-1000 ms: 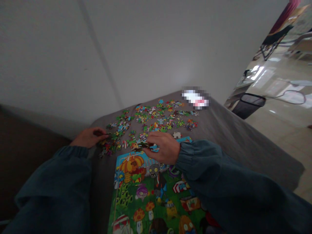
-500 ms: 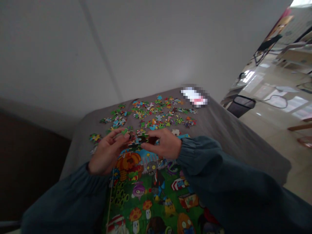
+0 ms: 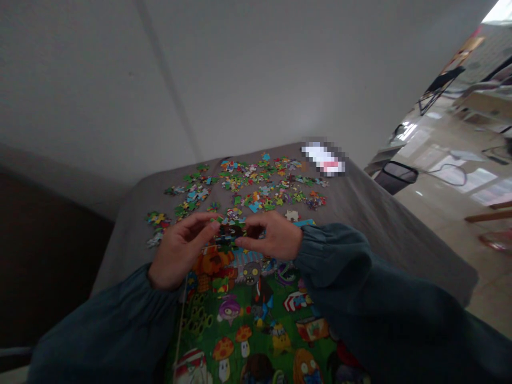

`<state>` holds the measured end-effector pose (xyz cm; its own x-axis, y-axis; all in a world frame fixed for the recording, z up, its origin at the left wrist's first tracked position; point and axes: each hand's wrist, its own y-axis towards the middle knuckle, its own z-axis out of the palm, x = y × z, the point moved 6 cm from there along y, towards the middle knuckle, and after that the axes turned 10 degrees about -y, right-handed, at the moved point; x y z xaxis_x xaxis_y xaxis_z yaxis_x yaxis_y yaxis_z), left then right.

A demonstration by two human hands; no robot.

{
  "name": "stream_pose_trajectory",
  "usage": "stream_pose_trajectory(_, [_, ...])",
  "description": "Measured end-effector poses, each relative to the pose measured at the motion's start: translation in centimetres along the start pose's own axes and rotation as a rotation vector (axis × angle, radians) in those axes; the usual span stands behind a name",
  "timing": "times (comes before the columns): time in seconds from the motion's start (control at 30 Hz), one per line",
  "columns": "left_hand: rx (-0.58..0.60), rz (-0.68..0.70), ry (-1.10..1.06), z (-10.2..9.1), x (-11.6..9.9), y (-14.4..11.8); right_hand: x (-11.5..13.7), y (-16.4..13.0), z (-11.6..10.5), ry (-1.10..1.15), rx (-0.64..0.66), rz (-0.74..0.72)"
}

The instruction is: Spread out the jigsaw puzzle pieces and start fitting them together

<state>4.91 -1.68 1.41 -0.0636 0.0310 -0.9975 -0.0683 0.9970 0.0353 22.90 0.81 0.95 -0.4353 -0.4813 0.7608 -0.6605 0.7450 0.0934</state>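
My left hand (image 3: 180, 248) pinches a small green jigsaw piece (image 3: 218, 220) between thumb and fingertips. Opposite it, my right hand (image 3: 276, 234) grips a dark cluster of joined jigsaw pieces (image 3: 230, 233) by its right side. The left piece meets or overlaps the cluster's left edge; I cannot tell whether they interlock. Below both hands lies a colourful cartoon picture (image 3: 250, 314) with a zombie, mushrooms and a pumpkin on green. Many loose jigsaw pieces (image 3: 256, 186) are spread just beyond my fingers.
A grey cloth (image 3: 384, 240) covers the table, which stands against a pale wall (image 3: 248, 74). At the back right lies a blurred-out phone-like object (image 3: 323, 159). On the floor to the right are a dark bin (image 3: 396, 178) and furniture.
My left hand has brought its green piece rightward, up against the cluster in my right hand. The right hand keeps its hold. The whole view has shifted slightly.
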Motion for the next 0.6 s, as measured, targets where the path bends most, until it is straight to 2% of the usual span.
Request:
stream_pose_trajectory(0.23, [0.060,0.020,0.118,0.67,-0.56,-0.24,-0.07,-0.02,0.36,0.013,0.052,0.004])
stream_pose_trajectory(0.6, [0.077,-0.038,0.043,0.84,0.17,-0.47,-0.22,-0.07,0.35,0.044,0.050,0.024])
